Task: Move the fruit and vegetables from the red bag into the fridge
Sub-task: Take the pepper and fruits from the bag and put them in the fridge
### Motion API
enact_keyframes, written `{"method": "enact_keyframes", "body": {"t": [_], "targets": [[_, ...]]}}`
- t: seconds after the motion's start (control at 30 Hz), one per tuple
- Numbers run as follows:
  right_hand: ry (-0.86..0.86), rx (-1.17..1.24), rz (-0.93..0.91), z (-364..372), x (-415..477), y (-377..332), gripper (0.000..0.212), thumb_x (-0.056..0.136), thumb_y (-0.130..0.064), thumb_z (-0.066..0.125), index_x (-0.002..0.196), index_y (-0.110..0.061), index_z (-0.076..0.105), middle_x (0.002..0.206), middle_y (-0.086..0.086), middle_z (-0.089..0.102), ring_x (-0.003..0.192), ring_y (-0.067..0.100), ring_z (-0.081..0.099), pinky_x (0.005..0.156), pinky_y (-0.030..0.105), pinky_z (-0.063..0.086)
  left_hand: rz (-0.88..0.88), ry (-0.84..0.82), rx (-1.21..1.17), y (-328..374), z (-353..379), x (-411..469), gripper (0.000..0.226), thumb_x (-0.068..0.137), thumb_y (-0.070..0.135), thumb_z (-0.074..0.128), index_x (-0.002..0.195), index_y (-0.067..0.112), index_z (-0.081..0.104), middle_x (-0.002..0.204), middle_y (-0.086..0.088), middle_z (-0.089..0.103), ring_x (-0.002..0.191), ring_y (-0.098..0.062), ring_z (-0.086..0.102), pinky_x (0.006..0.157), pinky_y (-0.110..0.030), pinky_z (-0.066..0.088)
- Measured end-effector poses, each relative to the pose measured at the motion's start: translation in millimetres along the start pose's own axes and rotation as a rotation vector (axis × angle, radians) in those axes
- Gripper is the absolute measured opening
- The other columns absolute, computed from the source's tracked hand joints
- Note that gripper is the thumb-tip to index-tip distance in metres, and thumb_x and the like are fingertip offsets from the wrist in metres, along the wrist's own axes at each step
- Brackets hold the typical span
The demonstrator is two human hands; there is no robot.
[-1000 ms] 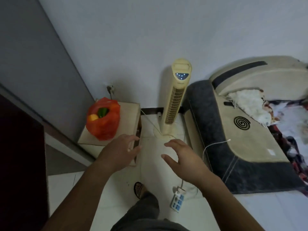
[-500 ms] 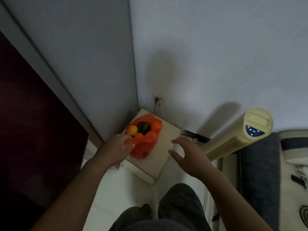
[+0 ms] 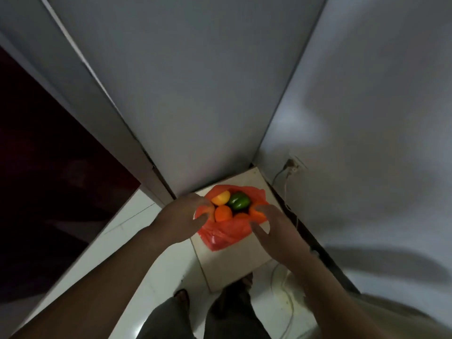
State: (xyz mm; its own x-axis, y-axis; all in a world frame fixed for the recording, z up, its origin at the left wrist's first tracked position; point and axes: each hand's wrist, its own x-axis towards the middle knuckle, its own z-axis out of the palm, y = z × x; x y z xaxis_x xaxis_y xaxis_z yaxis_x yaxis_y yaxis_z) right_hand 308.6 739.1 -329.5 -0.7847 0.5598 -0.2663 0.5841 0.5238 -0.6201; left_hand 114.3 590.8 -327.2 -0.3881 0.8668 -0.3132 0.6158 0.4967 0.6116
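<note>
The red bag [image 3: 226,234] sits open on a small beige table [image 3: 234,265] in the corner. Inside it lie a yellow fruit [image 3: 221,197], a green vegetable [image 3: 238,200] and an orange fruit [image 3: 223,213]; more orange shows at the right side. My left hand [image 3: 186,216] pinches the bag's left rim between thumb and fingers. At the right rim, my right hand [image 3: 271,226] holds the plastic the same way. Just left of the table rises a tall grey side panel [image 3: 171,106] with a dark red front [image 3: 49,179], apparently the fridge; no door stands open in view.
A wall socket [image 3: 292,166] with a plugged cable sits right of the table. A white cord [image 3: 286,302] trails over the white tiled floor [image 3: 137,241]. My legs [image 3: 208,319] stand close against the table's front edge.
I have stepped up to the table and now look straight down into the bag. Both hands moved forward onto the bag's rims, the right one from beside the table.
</note>
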Motion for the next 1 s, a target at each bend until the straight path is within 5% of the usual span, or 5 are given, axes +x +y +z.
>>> {"method": "enact_keyframes", "body": {"t": [0.33,0.43,0.53,0.73,1.0], "targets": [[-0.288,-0.34,-0.42,46.2,136.9,95.4,0.051,0.092,-0.051,0.034,0.128,-0.016,0.044,0.134,0.012,0.05,0.118,0.034,0.051,0.091,0.048,0.047,-0.079,0.064,0.038,-23.9,111.7,84.3,0.05,0.09,0.048,0.03,0.13,0.025,0.049,0.131,0.003,0.053,0.115,-0.018,0.054,0.09,-0.022,0.04],[-0.415,-0.47,-0.435,78.8,159.6,122.5,0.073,0.088,-0.066,0.008,0.147,-0.023,0.019,0.157,0.004,0.013,0.143,0.027,0.012,0.109,0.058,0.017,-0.126,-0.028,0.055,-55.7,137.7,97.0,0.076,0.08,0.071,0.01,0.144,0.033,0.024,0.149,0.005,0.033,0.135,-0.016,0.034,0.104,-0.027,0.03],[-0.481,-0.517,-0.408,104.4,182.0,148.0,0.076,0.081,-0.071,0.003,0.144,-0.034,-0.017,0.154,-0.007,-0.023,0.14,0.017,-0.024,0.112,0.052,-0.009,-0.148,-0.065,0.063,-94.4,155.1,114.8,0.084,0.074,0.08,-0.003,0.146,0.037,-0.003,0.157,0.007,0.007,0.145,-0.015,0.004,0.118,-0.039,0.013],[-0.558,-0.489,-0.362,134.6,227.9,174.5,0.089,0.065,-0.081,-0.016,0.142,-0.037,-0.02,0.154,-0.012,-0.021,0.141,0.014,-0.02,0.113,0.05,-0.006,-0.111,-0.036,0.146,-135.3,169.9,161.4,0.085,0.078,0.077,0.018,0.147,0.032,-0.003,0.158,0.004,0.008,0.144,-0.017,0.008,0.117,-0.035,0.013],[-0.532,-0.204,-0.052,125.2,219.4,213.1,0.077,0.081,-0.074,0.0,0.147,-0.033,0.004,0.157,-0.011,0.001,0.143,0.008,-0.003,0.113,0.031,0.007,-0.136,-0.081,-0.054,-158.4,176.5,181.7,0.09,0.071,0.078,0.039,0.146,0.036,0.01,0.15,0.006,0.028,0.129,-0.019,0.04,0.099,-0.036,0.043]]}}
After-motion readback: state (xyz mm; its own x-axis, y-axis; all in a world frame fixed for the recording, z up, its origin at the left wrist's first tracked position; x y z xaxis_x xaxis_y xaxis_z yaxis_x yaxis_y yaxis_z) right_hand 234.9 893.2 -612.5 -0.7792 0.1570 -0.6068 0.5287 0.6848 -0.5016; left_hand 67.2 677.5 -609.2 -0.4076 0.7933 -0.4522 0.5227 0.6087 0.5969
